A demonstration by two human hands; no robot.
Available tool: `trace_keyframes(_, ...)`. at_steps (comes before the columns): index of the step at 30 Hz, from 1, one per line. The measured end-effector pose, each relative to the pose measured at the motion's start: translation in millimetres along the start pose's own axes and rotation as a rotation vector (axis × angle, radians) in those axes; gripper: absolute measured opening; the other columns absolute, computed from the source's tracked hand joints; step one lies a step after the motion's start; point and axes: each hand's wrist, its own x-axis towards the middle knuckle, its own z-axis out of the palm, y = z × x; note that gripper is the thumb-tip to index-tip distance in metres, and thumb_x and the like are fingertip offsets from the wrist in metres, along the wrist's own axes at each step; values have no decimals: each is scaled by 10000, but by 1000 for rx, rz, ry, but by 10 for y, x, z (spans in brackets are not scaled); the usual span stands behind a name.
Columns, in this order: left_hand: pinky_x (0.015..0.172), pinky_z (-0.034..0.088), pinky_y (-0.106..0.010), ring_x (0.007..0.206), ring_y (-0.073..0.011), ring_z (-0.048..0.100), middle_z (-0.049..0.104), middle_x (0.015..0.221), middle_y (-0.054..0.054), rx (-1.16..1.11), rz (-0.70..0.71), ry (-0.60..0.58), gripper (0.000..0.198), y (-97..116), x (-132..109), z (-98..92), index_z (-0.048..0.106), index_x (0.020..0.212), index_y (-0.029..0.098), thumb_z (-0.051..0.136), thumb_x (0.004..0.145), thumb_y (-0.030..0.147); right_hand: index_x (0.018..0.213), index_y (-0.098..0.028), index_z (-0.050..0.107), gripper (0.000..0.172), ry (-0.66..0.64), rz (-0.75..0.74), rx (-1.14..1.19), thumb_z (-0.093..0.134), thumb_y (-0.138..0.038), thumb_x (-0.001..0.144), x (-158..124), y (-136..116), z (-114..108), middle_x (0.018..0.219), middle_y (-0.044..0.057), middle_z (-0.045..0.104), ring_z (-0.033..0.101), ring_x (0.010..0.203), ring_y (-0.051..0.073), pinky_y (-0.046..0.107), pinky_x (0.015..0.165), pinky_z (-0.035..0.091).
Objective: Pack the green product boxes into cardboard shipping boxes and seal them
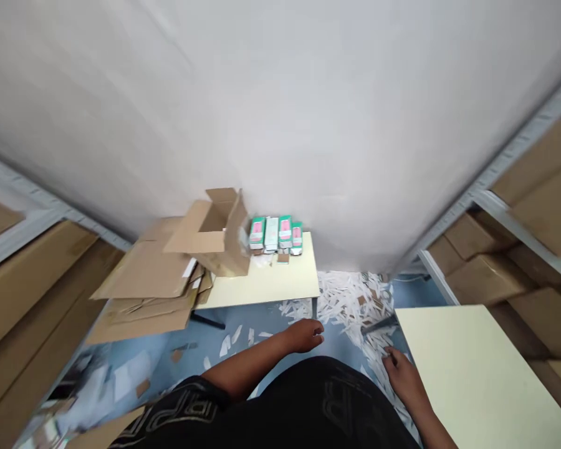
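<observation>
My left hand (pixel 306 335) hangs in front of my body, just short of the near edge of the pale yellow table (pixel 262 285). Its fingers are loosely curled, with a gap to the thumb, and nothing shows in it. Low at my other side, beside the left edge of a second pale table (pixel 486 374), is my right hand (pixel 399 372). Its fingers are bent and apart from the thumb, with no object visible. On the far table stand an open cardboard box (pixel 210 243) and several green and white small boxes (pixel 285 232), lined up against the wall.
Flattened cardboard sheets (pixel 144 268) stick out at the left of the far table. Shredded white paper (pixel 346 299) covers the floor between the tables. Shelves with cardboard boxes (pixel 490 277) flank both sides. Blurred litter (pixel 107 386) lies on the floor at lower left.
</observation>
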Motion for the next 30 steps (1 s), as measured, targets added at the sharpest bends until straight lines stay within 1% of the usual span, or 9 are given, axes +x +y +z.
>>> trace_keyframes(3, 859, 498, -317, 1010, -250, 689, 749, 1100, -69, -15, -78, 81, 252, -423, -221, -294, 693, 1086, 220, 595, 894, 351, 1135, -193, 722, 506, -97, -106, 37, 450, -532, 876, 304, -482, 275, 1148, 128, 759, 716, 1041, 286, 373, 947, 523)
trace_keyframes(6, 846, 496, -314, 1003, -247, 689, 749, 1097, -61, -60, -178, 151, 256, -724, -357, -469, 695, 1082, 223, 597, 889, 360, 1142, -201, 724, 490, -205, -189, 42, 483, -536, 879, 541, -777, 430, 1161, 124, 760, 711, 1062, 280, 361, 950, 519)
trace_keyframes(9, 846, 498, -327, 1005, -255, 686, 745, 1106, -67, -97, -287, 219, 275, -937, -362, -553, 694, 1097, 219, 593, 887, 365, 1125, -202, 727, 474, -308, -239, 25, 504, -540, 877, 785, -882, 480, 1144, 125, 766, 706, 1074, 286, 358, 944, 520)
trace_keyframes(12, 860, 499, -336, 1019, -260, 682, 740, 1120, -74, -127, -401, 303, 287, -1082, -259, -658, 693, 1107, 215, 581, 894, 372, 1083, -204, 734, 454, -379, -264, -10, 506, -538, 873, 1110, -903, 501, 1127, 119, 769, 708, 1062, 286, 364, 956, 515)
trace_keyframes(15, 899, 495, -349, 1064, -268, 669, 726, 1164, -85, -137, -485, 387, 306, -1156, -79, -885, 682, 1146, 215, 577, 901, 365, 1060, -211, 739, 430, -431, -284, -39, 500, -514, 868, 1535, -993, 553, 1074, 105, 777, 722, 1001, 275, 361, 930, 523)
trace_keyframes(19, 1016, 447, -405, 1228, -321, 589, 656, 1317, -144, -69, -605, 547, 428, -1154, 373, -1391, 608, 1311, 193, 567, 927, 378, 1042, -221, 738, 369, -494, -349, -46, 496, -442, 873, 2152, -1309, 623, 1064, 95, 773, 724, 1002, 268, 358, 932, 519)
trace_keyframes(24, 1105, 346, -467, 1343, -374, 452, 540, 1451, -195, 58, -717, 714, 677, -1160, 1351, -2043, 422, 1500, 154, 511, 962, 554, 1093, -217, 734, 366, -585, -469, -56, 495, -398, 882, 2826, -1633, 540, 1035, 91, 756, 709, 986, 244, 327, 913, 506)
trace_keyframes(27, 1086, 342, -482, 1348, -399, 421, 476, 1489, -236, 94, -828, 682, 843, -1238, 1898, -2251, 311, 1564, 112, 509, 932, 634, 1088, -211, 731, 354, -635, -498, -111, 505, -396, 888, 3168, -1631, 401, 1011, 89, 752, 706, 956, 244, 327, 880, 498)
trace_keyframes(30, 1064, 344, -489, 1323, -406, 423, 463, 1468, -250, 123, -968, 621, 879, -1340, 2237, -2345, 304, 1560, 109, 603, 874, 570, 1096, -206, 727, 370, -621, -478, -110, 501, -424, 900, 3437, -1520, 249, 1018, 97, 756, 706, 964, 254, 342, 880, 496)
